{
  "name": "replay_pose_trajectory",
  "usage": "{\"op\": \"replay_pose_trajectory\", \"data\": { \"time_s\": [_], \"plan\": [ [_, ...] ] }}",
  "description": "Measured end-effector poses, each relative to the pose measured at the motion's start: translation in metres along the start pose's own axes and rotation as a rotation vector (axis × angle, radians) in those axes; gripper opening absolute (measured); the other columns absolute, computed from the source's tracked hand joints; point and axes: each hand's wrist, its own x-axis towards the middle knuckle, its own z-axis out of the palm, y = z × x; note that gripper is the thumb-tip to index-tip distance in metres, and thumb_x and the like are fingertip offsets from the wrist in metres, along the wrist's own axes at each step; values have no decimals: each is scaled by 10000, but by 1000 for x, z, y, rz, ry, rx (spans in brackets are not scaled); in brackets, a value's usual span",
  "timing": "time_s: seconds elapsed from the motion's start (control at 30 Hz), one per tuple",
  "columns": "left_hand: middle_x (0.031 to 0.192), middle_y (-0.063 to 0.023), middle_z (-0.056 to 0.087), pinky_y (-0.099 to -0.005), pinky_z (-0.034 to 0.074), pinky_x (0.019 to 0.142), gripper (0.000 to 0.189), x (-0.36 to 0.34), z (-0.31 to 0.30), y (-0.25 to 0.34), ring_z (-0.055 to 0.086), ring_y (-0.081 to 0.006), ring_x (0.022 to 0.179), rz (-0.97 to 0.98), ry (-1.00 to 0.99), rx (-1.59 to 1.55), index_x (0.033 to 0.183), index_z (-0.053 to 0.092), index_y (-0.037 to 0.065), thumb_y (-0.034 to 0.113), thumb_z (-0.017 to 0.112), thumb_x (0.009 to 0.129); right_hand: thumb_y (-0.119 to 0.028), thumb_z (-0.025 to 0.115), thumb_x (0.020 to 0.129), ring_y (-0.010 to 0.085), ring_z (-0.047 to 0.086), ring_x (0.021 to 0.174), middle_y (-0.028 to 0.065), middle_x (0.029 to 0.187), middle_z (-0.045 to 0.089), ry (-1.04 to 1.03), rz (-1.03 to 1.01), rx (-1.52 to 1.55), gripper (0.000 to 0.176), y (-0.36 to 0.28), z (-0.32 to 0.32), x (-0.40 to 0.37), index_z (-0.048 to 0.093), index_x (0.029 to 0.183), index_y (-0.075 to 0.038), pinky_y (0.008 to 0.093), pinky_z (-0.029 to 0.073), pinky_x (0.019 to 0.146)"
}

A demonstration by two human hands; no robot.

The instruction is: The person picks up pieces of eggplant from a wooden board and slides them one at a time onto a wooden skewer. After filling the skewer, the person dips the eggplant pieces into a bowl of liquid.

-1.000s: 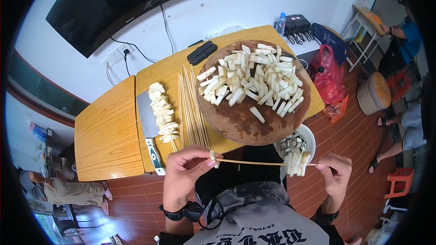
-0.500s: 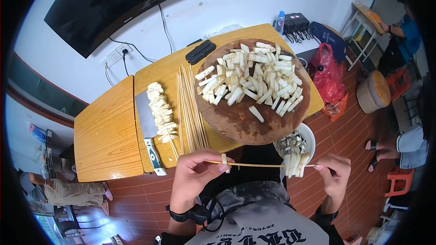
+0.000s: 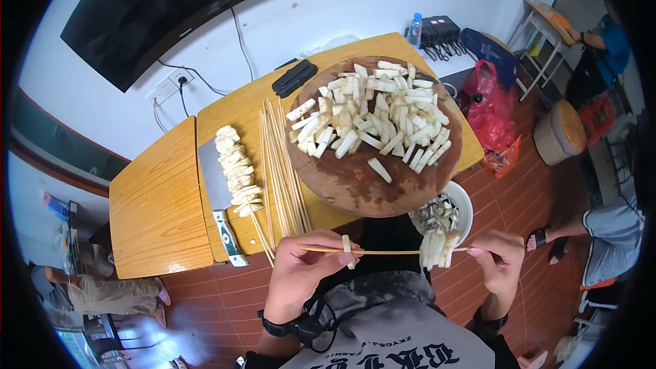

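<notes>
My left hand (image 3: 304, 270) pinches a pale vegetable strip (image 3: 347, 251) between thumb and fingers, with the strip on the left part of a bamboo skewer (image 3: 386, 252). At the skewer's other end, my right hand (image 3: 499, 258) grips it between thumb and fingers. Several pale strips (image 3: 439, 250) are bunched on the skewer beside that hand. A round wooden board (image 3: 355, 188) ahead of me carries a heap of cut vegetable strips (image 3: 383, 113). To its left lie a bundle of bare skewers (image 3: 281, 171) and a loaded skewer of pale pieces (image 3: 238, 169) on a cleaver (image 3: 229, 236).
Below the board's edge sits a white bowl (image 3: 466, 213) with dark-and-pale scraps. The yellow table (image 3: 160, 201) also bears a black case (image 3: 295, 78). Red plastic bags (image 3: 493, 106) and a round stool (image 3: 559, 133) stand right. Other people are at both sides.
My left hand and the strip it pinches have shifted slightly right along the skewer. The view has moved a little, and the legs of a person at right have come further in.
</notes>
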Motion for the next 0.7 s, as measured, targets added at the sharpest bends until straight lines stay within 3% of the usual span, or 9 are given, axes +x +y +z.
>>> {"op": "replay_pose_trajectory", "data": {
  "time_s": [0.1, 0.4, 0.7],
  "plan": [
    [987, -142, 722, -303, 557, 833, 198, 0, 0, -6, 700, -199, 885, -28, -78, 40, 1034, 742, -62, -116, 713, 845, -11, 712, 772, 217, 597, 517, 96, 632, 627, -6, 8, 14, 57, -2, 1, 0, 730, 825, 1, 308, 410, 497],
    [1019, -116, 708, -259, 534, 807, 177, 5, 27, -24, 675, -150, 888, -87, -144, 50, 1044, 740, -57, -88, 711, 872, 16, 698, 771, 241, 630, 557, 110, 659, 645, -45, -18, 59, 58, -7, 7, 4, 721, 824, 4, 319, 443, 518],
    [1042, -65, 668, -219, 467, 732, 135, 10, 46, -37, 600, -73, 859, -77, -75, 5, 993, 740, -39, -92, 707, 873, 1, 706, 800, 252, 590, 530, 112, 639, 612, -20, -72, 56, 20, -3, 14, 5, 711, 816, 13, 340, 423, 497]
  ]
}}
